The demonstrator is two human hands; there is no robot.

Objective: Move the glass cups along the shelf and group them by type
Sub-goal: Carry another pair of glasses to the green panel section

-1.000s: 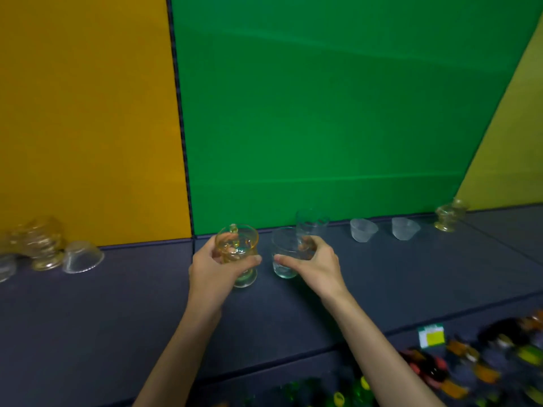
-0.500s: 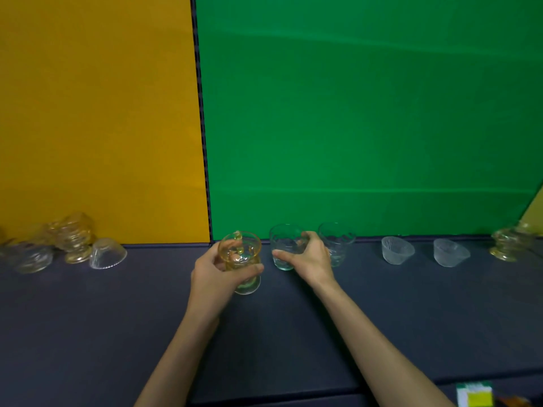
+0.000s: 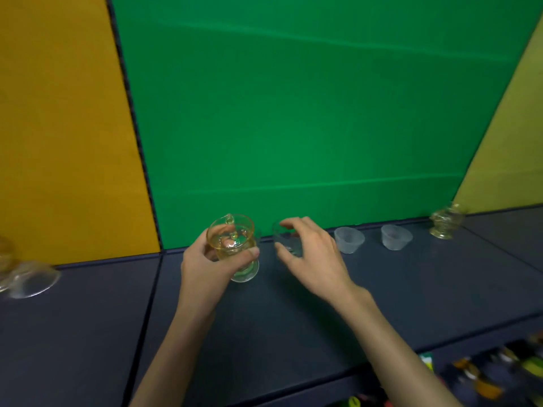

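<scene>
- Amber glass, thin-walled and footed: the amber cup (image 3: 232, 245) is rigid, smooth and breakable, light enough for one hand, and likely slippery on its curved bowl.
- Left hand (image 3: 205, 259) has its grip wrapped round the bowl, thumb across the front and fingers behind, holding the cup upright just above the dark shelf (image 3: 293, 333).
- Safest hold looks to be low on the bowl, as now, and not by the thin rim or the small handle at the back.
- Right hand (image 3: 311, 254), just right of the amber cup, has its grip spread in a loose claw over a clear tumbler (image 3: 286, 239); whether the fingertips touch the glass, I cannot tell.
- Most of that tumbler is hidden by the fingers and blends into the green wall (image 3: 293, 113).
- Further right of the amber cup stand two frosted cups (image 3: 349, 239) (image 3: 395, 236), then a second amber piece (image 3: 445, 223), blurred.
- Far left of the amber cup, an upturned clear bowl (image 3: 32, 282) is smeared and its neighbours are cut off by the frame edge.
- Coloured clutter (image 3: 484, 377) below the shelf is too blurred to name.
</scene>
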